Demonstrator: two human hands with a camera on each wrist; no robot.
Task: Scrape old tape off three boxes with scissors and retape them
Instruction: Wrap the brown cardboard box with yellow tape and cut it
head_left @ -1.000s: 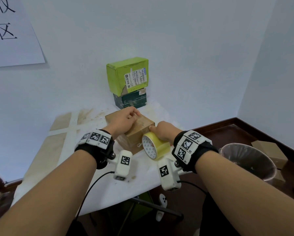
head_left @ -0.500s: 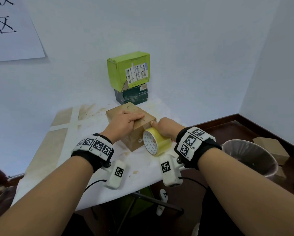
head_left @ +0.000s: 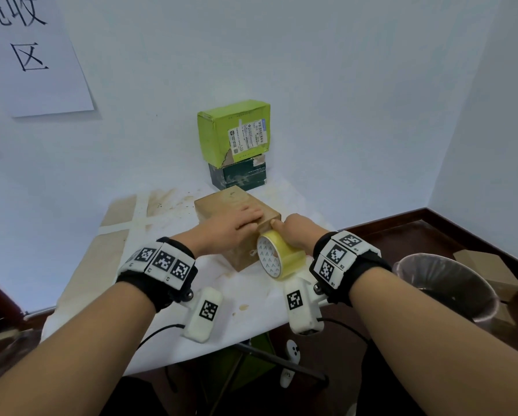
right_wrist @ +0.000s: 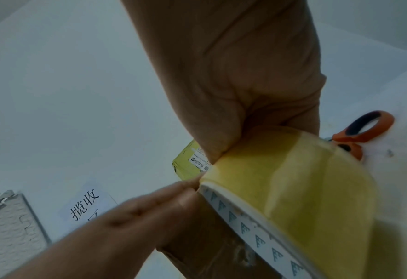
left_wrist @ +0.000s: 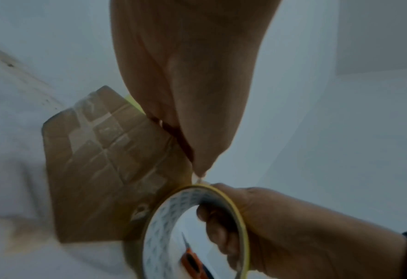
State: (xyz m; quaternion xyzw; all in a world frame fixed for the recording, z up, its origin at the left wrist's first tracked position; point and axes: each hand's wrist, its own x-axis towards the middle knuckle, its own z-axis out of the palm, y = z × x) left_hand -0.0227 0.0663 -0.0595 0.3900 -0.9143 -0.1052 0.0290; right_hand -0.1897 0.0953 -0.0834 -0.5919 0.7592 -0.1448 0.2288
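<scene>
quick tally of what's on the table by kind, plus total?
Cardboard boxes: 3 (brown box, lime-green box, dark green box)
Yellow tape rolls: 1
Orange-handled scissors: 1
Total: 5

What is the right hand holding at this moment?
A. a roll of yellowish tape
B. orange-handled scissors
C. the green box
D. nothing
A: the right hand has its fingers curled through the core of the roll of yellowish tape beside the brown box; the scissors lie on the table.
</scene>
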